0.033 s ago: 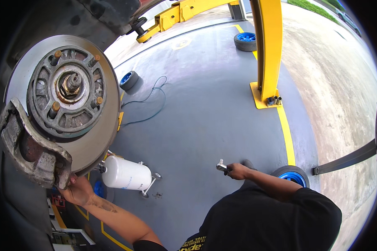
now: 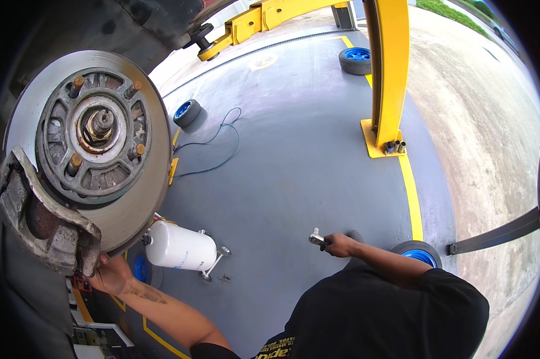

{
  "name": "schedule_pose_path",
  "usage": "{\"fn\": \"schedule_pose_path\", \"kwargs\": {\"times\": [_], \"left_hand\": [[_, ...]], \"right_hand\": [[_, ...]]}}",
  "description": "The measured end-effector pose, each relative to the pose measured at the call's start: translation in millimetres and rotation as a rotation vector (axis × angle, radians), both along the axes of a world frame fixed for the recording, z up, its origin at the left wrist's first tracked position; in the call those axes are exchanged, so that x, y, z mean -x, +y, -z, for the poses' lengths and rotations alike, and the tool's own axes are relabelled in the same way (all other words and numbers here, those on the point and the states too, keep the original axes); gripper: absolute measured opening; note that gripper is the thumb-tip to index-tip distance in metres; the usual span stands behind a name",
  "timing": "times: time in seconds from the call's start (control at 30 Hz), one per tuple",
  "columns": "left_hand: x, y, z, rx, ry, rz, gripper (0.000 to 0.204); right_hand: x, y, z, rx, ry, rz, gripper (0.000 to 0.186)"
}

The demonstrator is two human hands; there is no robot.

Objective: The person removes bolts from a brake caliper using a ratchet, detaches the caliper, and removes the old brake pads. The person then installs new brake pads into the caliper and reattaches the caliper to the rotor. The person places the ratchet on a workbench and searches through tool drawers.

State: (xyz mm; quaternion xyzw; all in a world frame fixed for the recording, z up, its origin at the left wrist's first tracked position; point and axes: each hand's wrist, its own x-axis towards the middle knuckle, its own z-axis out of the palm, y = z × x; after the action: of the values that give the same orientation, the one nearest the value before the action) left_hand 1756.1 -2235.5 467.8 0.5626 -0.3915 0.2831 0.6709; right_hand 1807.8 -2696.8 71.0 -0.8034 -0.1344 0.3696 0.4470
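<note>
1. A ratchet wrench [image 2: 315, 239] is held in the right hand [image 2: 340, 245], the grip closed around it, well to the lower right of the brake disc [image 2: 132, 209].

2. The left hand [image 2: 110, 275] is raised below the disc to the lower end of the brake caliper [image 2: 51, 230], which is seated over the disc's lower-left edge; whether the grip is closed there or merely rested cannot be told, as the contact is partly hidden.

3. Rust-toned wheel studs [image 2: 75, 164] are seen around the hub [image 2: 102, 122] at the disc's middle.

4. A white cylindrical tank [image 2: 180, 244] on small wheels is parked just to the lower right of the disc.

5. A teal hose [image 2: 237, 143] is strewn across the gray floor [image 2: 288, 161] to the disc's right.

6. Farther right of the disc, a yellow lift post [image 2: 393, 72] and a blue-rimmed wheel [image 2: 355, 61] are pictured.
</note>
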Motion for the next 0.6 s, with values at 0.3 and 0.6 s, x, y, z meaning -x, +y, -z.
{"fn": "schedule_pose_path", "kwargs": {"times": [0.3,0.6], "left_hand": [[-2.0,-59.1,0.0,0.108,-0.282,-1.276,0.053],[14.9,-28.0,11.6,0.353,-0.106,-0.792,0.045]], "right_hand": [[-159.6,-52.9,4.6,0.053,-0.173,-0.169,0.028],[-266.0,-84.7,7.1,0.079,-0.118,-0.28,0.027]]}}
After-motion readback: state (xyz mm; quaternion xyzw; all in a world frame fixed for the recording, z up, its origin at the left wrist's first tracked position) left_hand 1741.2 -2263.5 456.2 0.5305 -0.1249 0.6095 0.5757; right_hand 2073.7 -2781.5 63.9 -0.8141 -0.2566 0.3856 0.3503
